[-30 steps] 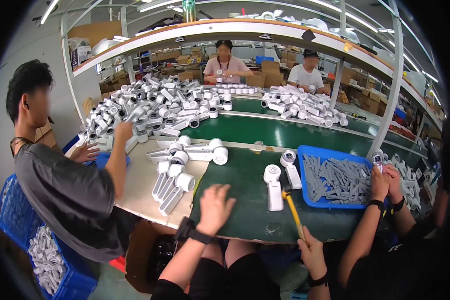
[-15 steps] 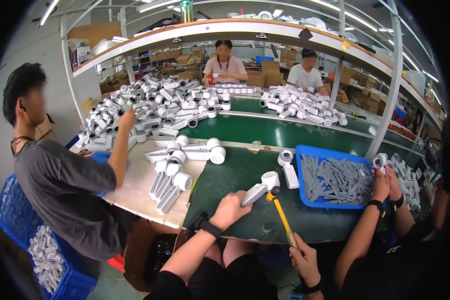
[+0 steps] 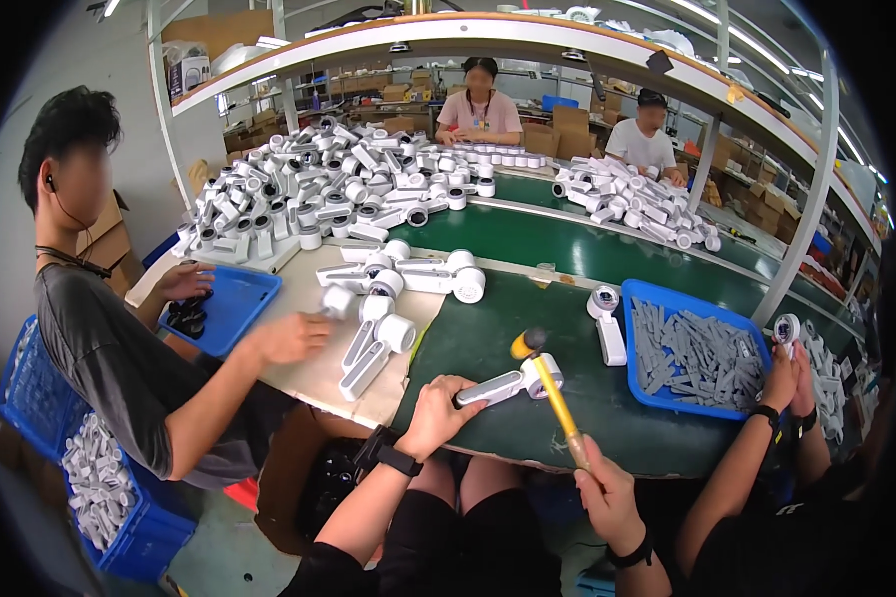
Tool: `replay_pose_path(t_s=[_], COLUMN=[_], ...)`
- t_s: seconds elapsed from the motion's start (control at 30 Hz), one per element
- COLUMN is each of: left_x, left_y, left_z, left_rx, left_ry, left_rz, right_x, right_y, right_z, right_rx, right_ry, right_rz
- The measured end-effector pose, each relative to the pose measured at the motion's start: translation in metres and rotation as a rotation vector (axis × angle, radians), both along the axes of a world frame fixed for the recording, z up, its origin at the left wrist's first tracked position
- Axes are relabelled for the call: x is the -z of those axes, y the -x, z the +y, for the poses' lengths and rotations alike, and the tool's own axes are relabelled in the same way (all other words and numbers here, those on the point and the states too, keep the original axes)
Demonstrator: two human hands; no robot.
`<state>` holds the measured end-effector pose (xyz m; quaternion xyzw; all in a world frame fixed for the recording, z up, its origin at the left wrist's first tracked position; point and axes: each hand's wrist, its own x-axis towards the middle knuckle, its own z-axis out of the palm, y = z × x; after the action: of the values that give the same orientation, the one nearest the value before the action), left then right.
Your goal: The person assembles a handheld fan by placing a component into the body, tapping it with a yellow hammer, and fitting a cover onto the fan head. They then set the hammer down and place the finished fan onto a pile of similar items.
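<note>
The person's left hand (image 3: 440, 410) clasps the grey handle of a white plastic hand-held part with a round head (image 3: 508, 384), pinning it flat on the dark green mat of the desk (image 3: 468, 338). The right hand (image 3: 603, 490) grips the lower end of a yellow-handled mallet with a black and yellow head (image 3: 548, 393); the handle slants up to the left and the head sits just above the part's round end.

To the right a blue plastic tray of grey strips (image 3: 695, 356) rests on the mat, with another white part (image 3: 607, 323) lying beside its left edge. At the left a co-worker in a grey shirt reaches a hand (image 3: 289, 336) towards a cluster of white parts (image 3: 383, 308), near a blue tray (image 3: 231, 306).
</note>
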<state>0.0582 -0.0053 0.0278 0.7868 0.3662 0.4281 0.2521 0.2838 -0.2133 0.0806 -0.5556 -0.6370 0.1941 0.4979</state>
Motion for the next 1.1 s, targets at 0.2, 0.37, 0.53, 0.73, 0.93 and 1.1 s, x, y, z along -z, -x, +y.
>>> replay_pose_path(t_s=[0.2,0.37,0.53,0.73,0.93,1.1], left_x=[-0.001,0.004,0.008,0.007,0.006,0.008], left_y=[-0.001,-0.003,-0.003,0.005,0.008,0.01], left_z=[-0.001,-0.001,-0.001,-0.005,-0.008,-0.009], left_rx=[-0.011,-0.062,-0.076,-0.088,-0.178,-0.168], left_ry=[0.044,0.01,0.031,0.065,-0.013,0.039], left_rz=[-0.012,-0.009,0.0,0.024,0.066,0.116], right_x=[-0.021,-0.001,-0.017,-0.016,-0.029,-0.018], right_y=[0.003,0.003,0.01,0.007,0.019,0.022], right_z=[-0.003,0.006,-0.001,0.007,0.005,0.014], right_rx=[-0.019,-0.081,-0.056,-0.116,-0.058,-0.208], right_ry=[0.09,0.137,0.149,0.245,0.192,0.037], right_rz=[-0.201,-0.186,-0.203,-0.116,-0.103,-0.273])
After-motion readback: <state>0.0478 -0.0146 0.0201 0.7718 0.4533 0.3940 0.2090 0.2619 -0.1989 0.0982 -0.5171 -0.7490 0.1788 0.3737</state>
